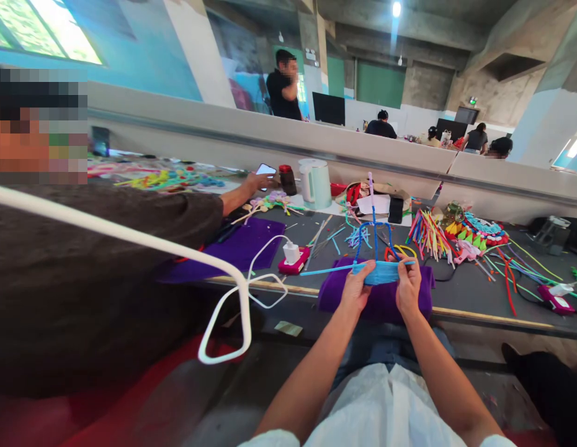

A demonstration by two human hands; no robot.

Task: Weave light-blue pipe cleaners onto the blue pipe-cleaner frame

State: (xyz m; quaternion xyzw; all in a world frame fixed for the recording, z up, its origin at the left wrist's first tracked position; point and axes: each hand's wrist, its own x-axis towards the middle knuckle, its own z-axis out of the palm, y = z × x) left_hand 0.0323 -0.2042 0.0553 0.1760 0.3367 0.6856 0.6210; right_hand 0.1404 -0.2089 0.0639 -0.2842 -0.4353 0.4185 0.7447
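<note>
The left hand (358, 287) and right hand (409, 287) each grip one end of a light-blue wound piece (386, 272), its dark-blue stems (376, 242) pointing up, above the purple cloth (332, 293) at the worktop's (474, 290) near edge. Farther back, a dark jar (287, 182) with a red lid stands just beside a pale jug (317, 186), and a clear cup (553, 234) stands far to the right; what these containers hold cannot be made out
</note>
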